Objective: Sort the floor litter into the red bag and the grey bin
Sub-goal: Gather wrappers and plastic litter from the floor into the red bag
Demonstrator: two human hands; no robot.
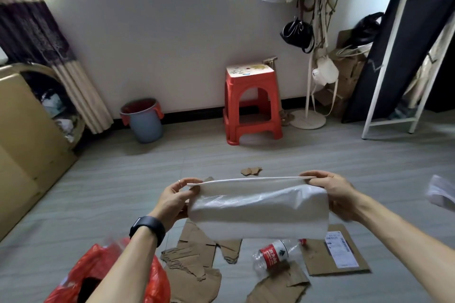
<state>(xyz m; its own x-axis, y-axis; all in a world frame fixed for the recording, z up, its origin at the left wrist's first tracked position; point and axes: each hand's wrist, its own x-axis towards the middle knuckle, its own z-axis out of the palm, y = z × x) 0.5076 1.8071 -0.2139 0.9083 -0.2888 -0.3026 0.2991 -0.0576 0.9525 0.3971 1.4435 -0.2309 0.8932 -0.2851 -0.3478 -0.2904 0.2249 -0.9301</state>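
A grey plank floor (123,192) runs to a white wall (172,44) under a window. Against the wall stands a red plastic stool (252,106). Left of it is a round grey plastic bin (145,125) with red handles, its contents unclear. At lower left a crumpled red plastic bag (98,268) lies open. The floor is strewn with torn brown cardboard pieces (194,261) and a clear plastic bottle (273,254). Above them the left hand (172,202) and right hand (337,194) each pinch a top corner of a white plastic pouch (258,211).

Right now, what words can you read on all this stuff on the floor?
On the bottle label: white Chinese characters, apparently "农夫山泉".
On the shipping label stuck to the cardboard: print too small to read.
On the stool top: stickers too blurred to read.
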